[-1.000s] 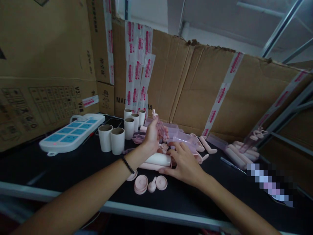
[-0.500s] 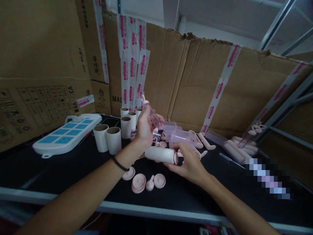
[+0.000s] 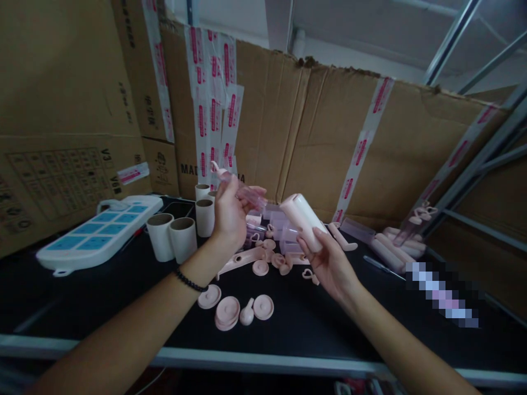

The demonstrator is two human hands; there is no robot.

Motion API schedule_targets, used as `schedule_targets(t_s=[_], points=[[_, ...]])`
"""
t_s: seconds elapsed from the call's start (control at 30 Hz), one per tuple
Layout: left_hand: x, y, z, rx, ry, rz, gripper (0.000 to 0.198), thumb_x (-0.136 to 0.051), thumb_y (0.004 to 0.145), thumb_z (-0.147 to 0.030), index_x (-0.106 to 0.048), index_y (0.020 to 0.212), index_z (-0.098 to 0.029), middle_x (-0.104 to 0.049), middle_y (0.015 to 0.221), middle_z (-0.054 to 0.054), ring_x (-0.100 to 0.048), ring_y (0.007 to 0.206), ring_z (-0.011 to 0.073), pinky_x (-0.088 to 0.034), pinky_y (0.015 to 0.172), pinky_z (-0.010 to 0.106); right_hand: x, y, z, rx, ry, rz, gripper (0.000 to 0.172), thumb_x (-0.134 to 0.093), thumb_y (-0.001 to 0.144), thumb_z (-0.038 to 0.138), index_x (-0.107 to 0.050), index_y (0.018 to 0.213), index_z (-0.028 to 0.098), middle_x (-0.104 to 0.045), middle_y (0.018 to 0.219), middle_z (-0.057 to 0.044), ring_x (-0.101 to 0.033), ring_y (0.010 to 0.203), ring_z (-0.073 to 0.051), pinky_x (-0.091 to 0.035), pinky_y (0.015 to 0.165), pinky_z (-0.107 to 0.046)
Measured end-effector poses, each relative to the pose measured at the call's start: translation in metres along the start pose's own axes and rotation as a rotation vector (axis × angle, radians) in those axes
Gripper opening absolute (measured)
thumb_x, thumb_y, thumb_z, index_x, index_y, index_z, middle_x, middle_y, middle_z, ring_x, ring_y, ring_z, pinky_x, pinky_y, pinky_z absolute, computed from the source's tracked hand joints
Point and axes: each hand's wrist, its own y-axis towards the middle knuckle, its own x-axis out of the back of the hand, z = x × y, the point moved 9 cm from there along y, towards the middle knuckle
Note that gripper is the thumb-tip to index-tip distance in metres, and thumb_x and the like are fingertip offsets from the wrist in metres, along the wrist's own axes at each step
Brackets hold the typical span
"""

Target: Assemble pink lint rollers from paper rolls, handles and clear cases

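Observation:
My left hand (image 3: 229, 214) is raised above the black table (image 3: 102, 296) and closed around a clear pink tube-shaped cover (image 3: 242, 189) that points up and left. My right hand (image 3: 329, 260) holds a white roller (image 3: 303, 219) tilted up toward that cover, their ends close together. Below the hands lie a pink handle (image 3: 242, 259), small pink hooks and round pink caps (image 3: 228, 311).
Several cardboard tube cores (image 3: 173, 238) stand at the left of the hands, beside a white and blue power strip (image 3: 99, 233). More pink rollers (image 3: 395, 249) lie at the right. Taped cardboard boxes (image 3: 313, 137) wall the back. The table's metal front edge (image 3: 263, 365) runs below.
My right hand picked the white roller off the table and raised it toward the clear cover. My left hand lifted the cover higher. The camera shifted right.

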Motion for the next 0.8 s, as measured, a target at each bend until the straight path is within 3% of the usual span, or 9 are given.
schedule_targets(t_s=[0.13, 0.33, 0.6, 0.8], points=[[-0.018, -0.009, 0.005, 0.005, 0.01, 0.145, 0.031, -0.075, 0.084, -0.04, -0.052, 0.09, -0.022, -0.076, 0.083, 0.004, -0.074, 0.071, 0.0195, -0.057, 0.062, 0.028, 0.003, 0.003, 0.009, -0.007, 0.116, -0.032, 0.027, -0.082, 0.078, 0.026, -0.068, 0.101, 0.024, -0.076, 0.105, -0.001, -0.074, 0.092, -0.015, -0.064, 0.089, -0.03], [-0.04, -0.028, 0.023, 0.14, -0.048, 0.305, 0.024, -0.082, 0.077, -0.021, -0.06, 0.084, -0.016, -0.072, 0.085, 0.003, -0.073, 0.085, 0.0185, -0.062, 0.08, 0.035, -0.002, 0.0, 0.018, 0.068, 0.049, 0.021, 0.032, -0.081, 0.075, 0.026, -0.069, 0.105, 0.025, -0.074, 0.102, 0.001, -0.07, 0.092, -0.015, -0.06, 0.084, -0.03], [-0.039, -0.032, 0.031, 0.191, -0.052, 0.3, 0.028, -0.086, 0.074, -0.022, -0.06, 0.082, -0.015, -0.07, 0.083, 0.0, -0.07, 0.079, 0.0153, -0.066, 0.077, 0.037, -0.012, -0.009, 0.015, 0.109, -0.107, 0.088, 0.037, -0.083, 0.077, 0.035, -0.066, 0.108, 0.023, -0.073, 0.095, 0.0, -0.067, 0.079, -0.015, -0.056, 0.069, -0.025], [-0.042, -0.037, 0.035, 0.211, -0.049, 0.316, 0.031, -0.087, 0.073, -0.025, -0.059, 0.083, -0.016, -0.068, 0.082, -0.001, -0.072, 0.079, 0.0161, -0.066, 0.076, 0.036, -0.01, -0.01, 0.014, 0.115, -0.133, 0.068, 0.039, -0.083, 0.076, 0.039, -0.065, 0.107, 0.023, -0.073, 0.096, -0.001, -0.068, 0.079, -0.016, -0.056, 0.071, -0.027]])
